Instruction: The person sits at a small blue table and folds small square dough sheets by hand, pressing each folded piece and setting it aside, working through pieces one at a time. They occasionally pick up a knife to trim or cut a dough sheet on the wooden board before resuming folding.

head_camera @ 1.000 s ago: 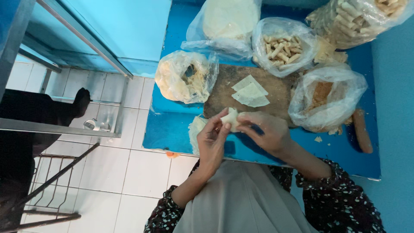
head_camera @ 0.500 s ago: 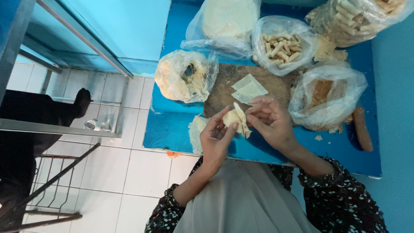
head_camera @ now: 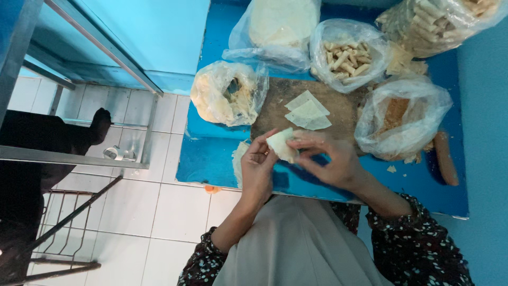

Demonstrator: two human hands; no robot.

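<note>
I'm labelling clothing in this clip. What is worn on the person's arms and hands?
Both hands are bare, no gloves. The left hand has a ring on one finger. The right hand shows none. Dark sleeves with small light speckles are pushed up both forearms.

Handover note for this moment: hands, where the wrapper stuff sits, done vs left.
Left hand and right hand both pinch one pale folded wrapper above the blue table edge.
Spare flat wrappers lie on the wooden board.
Bag of rolled sticks behind the board; bag of crumbs to the right; dough bag to the left.
Done: wrapper partly folded.
Left: fold not closed; spare wrappers unused.
</note>
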